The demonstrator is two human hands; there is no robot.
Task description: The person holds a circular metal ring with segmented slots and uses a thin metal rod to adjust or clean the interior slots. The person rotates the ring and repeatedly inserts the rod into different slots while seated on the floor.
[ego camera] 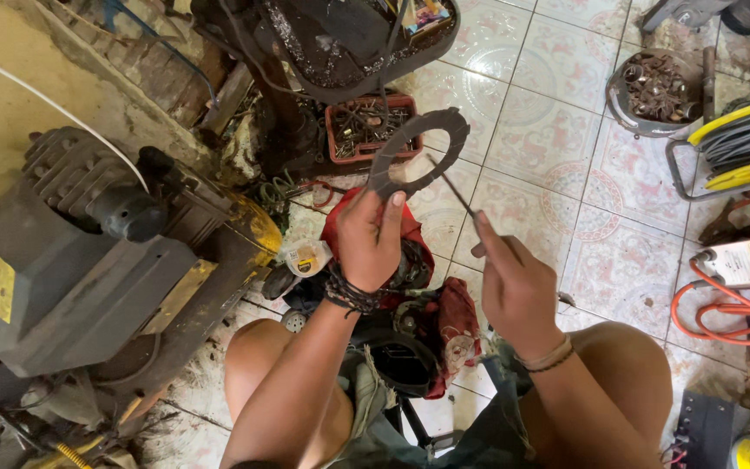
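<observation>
Two hands: both are raised over the lap, well above the tiled floor [566, 156].
Left hand [368, 239]: closed in a pinch on the lower edge of a flat dark ring [418, 149], fingers behind and thumb in front; beaded bands sit at the wrist.
Right hand [514, 282]: closed around a thin metal rod [456, 193], whose tip reaches the ring's inner edge.
Ring, place: held up in the air in front of the person, tilted a little, its hole open to view.
Ring, handling: it looks thin, stiff and light, probably a worn, gritty plate; I judge it easy to chip or bend if squeezed across the hole, so the rim is the safe place to hold, as the left hand does.
Rod, handling: slim and rigid, likely to slip between the fingers if gripped loosely.
Just below: red rags [444, 330] and a dark round part [397, 360] lie between the knees.
Left side: a big grey machine [62, 260] stands close, crowding the left elbow.
Right side: orange hose [722, 304] coils on the floor, near a yellow cable reel [740, 143].
Farther off: a red tray of small parts [366, 126] sits behind the ring, and a round tub of rusty bits [653, 91] stands well apart.
</observation>
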